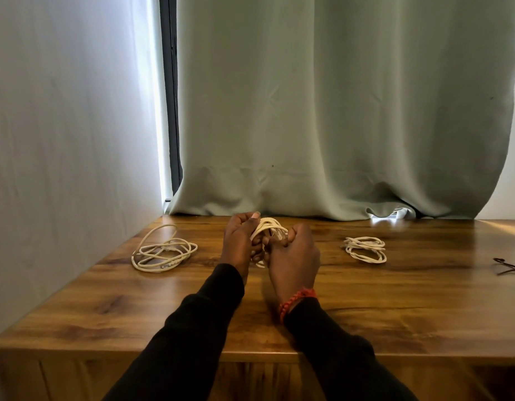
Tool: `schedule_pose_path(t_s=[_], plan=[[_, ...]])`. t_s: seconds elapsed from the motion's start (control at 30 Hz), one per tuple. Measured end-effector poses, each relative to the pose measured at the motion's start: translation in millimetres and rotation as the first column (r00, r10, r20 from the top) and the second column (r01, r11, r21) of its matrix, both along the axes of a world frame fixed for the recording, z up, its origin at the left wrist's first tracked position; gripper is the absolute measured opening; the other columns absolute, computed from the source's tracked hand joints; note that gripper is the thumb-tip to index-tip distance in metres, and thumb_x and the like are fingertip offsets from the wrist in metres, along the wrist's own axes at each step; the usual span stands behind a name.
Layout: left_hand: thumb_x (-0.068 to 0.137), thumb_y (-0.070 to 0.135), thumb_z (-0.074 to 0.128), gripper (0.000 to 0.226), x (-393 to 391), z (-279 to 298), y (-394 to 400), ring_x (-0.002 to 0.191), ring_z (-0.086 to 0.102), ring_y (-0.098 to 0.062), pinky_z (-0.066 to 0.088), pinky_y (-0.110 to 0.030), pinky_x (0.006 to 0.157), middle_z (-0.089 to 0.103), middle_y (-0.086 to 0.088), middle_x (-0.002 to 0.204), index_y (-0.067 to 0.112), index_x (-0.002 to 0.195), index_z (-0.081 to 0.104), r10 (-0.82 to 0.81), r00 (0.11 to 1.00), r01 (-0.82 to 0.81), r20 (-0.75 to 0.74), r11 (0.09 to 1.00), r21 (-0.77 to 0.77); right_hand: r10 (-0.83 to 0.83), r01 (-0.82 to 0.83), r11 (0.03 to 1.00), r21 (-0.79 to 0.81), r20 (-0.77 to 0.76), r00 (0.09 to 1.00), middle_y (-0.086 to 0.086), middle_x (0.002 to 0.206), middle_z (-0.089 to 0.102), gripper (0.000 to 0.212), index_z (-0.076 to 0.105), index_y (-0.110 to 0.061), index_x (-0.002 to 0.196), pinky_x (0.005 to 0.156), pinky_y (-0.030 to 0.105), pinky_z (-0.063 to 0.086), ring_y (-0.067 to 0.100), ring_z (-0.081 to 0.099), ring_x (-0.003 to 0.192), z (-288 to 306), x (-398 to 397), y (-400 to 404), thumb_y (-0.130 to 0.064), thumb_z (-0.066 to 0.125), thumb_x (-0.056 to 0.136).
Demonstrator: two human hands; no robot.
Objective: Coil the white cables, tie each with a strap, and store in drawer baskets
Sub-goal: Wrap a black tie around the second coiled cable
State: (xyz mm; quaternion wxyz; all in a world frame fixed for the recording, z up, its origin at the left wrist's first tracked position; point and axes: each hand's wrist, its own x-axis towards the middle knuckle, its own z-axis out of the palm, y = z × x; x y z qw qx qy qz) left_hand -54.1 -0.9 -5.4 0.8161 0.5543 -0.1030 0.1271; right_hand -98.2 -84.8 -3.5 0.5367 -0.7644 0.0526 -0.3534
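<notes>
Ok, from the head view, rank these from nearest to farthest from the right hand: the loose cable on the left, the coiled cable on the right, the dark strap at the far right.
From the right hand:
1. Coiled cable, on its right side, on the table.
2. Loose cable, across on the left, beyond the left hand.
3. Dark strap, near the table's far right edge.

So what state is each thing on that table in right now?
Cable in the hands: coiled into a bundle, gripped by both hands.
Left hand: curled round the bundle.
Right hand: curled round the bundle.
Left cable: loose, untidy loops lying on the table.
Right cable: neat coil lying flat; tie not discernible.
Dark strap: lying unused near the right edge.
Curtain: drawn shut.
</notes>
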Motion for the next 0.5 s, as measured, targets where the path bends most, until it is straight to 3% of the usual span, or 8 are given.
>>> schedule_pose_path(t_s=[0.13,0.2,0.3,0.4,0.5], plan=[[0.103,0.019,0.052,0.011,-0.8,-1.5,0.2,0.037,0.039,-0.008,0.027,-0.019,0.034,0.058,-0.002,0.055,0.01,0.107,0.055,-0.036,0.999,0.036,0.004,0.998,0.06,-0.019,0.02,0.998,-0.054,0.024,1.0,-0.008,0.068,0.048,0.03,0.044,-0.021,0.072,0.05,0.021,0.036,0.003,0.044,0.06,-3.3,2.0,2.4,-0.007,0.064,0.091],[0.102,0.019,0.053,0.009,-0.2,-1.1,1.4,0.037,0.038,-0.008,0.026,-0.02,0.034,0.057,-0.002,0.055,0.01,0.105,0.054,-0.028,1.0,0.028,-0.001,0.997,0.071,-0.01,0.012,0.994,-0.112,0.019,1.0,-0.009,0.068,0.048,0.028,0.046,-0.02,0.074,0.051,0.022,0.038,0.004,0.045,0.061,-7.2,1.5,3.0,-0.003,0.059,0.092],[0.101,0.021,0.057,0.011,-1.6,0.0,2.4,0.038,0.038,-0.008,0.027,-0.02,0.034,0.054,-0.001,0.056,0.012,0.106,0.051,-0.038,0.999,0.039,-0.008,0.996,0.075,0.011,-0.01,0.983,-0.185,0.001,1.0,-0.013,0.068,0.043,0.025,0.047,-0.021,0.08,0.051,0.016,0.028,0.0,0.04,0.06,-9.1,-3.2,5.0,-0.002,0.054,0.094],[0.101,0.02,0.056,0.012,-4.6,0.2,1.5,0.036,0.041,-0.006,0.028,-0.019,0.033,0.055,0.004,0.051,0.012,0.109,0.051,-0.07,0.998,0.07,-0.008,0.993,0.095,-0.015,0.02,0.985,-0.172,0.03,0.999,-0.012,0.068,0.044,0.027,0.048,-0.024,0.08,0.051,0.014,0.029,-0.001,0.04,0.059,-8.0,-3.2,4.1,-0.002,0.054,0.095],[0.102,0.019,0.053,0.015,-4.7,0.9,-0.5,0.036,0.038,-0.007,0.027,-0.02,0.033,0.052,0.001,0.051,0.007,0.095,0.058,-0.083,0.996,0.08,0.016,0.989,0.126,-0.028,0.032,0.988,-0.148,0.027,0.999,-0.013,0.067,0.041,0.027,0.047,-0.022,0.079,0.048,0.013,0.026,-0.003,0.036,0.058,-6.1,-6.7,3.8,0.0,0.052,0.095]])
